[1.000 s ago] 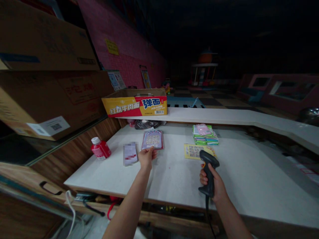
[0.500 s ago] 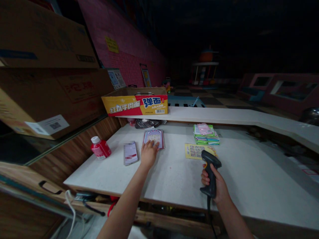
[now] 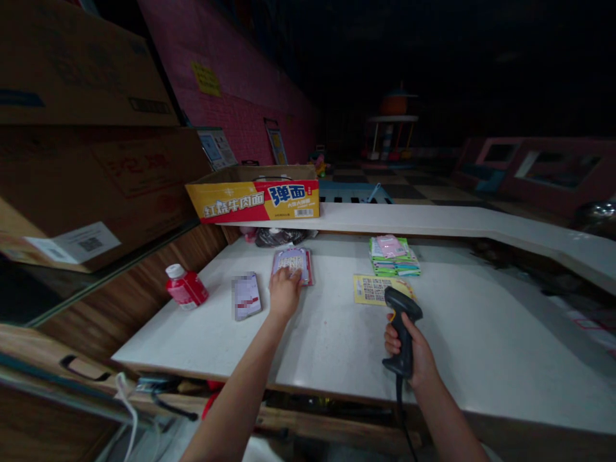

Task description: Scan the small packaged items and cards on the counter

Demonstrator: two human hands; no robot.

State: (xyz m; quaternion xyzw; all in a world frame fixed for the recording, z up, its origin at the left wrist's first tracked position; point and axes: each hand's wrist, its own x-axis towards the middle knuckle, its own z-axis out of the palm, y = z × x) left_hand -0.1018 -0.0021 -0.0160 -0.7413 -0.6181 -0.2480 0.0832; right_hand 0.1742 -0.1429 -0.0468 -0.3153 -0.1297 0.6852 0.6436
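My left hand [image 3: 285, 292] lies on a small stack of flat purple-and-white packets [image 3: 290, 256], its fingers spread over the near part of the top one. A red edge of a lower piece shows at the stack's right side. In my right hand [image 3: 418, 355] is a black barcode scanner [image 3: 402, 330], held upright by its handle, with its cable hanging over the counter's front edge. The scanner head overlaps a yellow card printed with rows of codes [image 3: 370, 289]. Behind that card lies a pile of green packets [image 3: 394, 262] topped by a pink one [image 3: 390, 246].
A phone [image 3: 247, 296] and a red bottle with a white cap [image 3: 185, 287] stand left on the white counter [image 3: 332, 359]. An open noodle carton [image 3: 260, 200] sits on the raised ledge [image 3: 409, 218]. Large cardboard boxes [image 3: 96, 186] are stacked at the left.
The whole view has shifted slightly, so things sit a little further left. Slightly more red edge shows at the right of the stack under my left hand. My right hand keeps holding the scanner.
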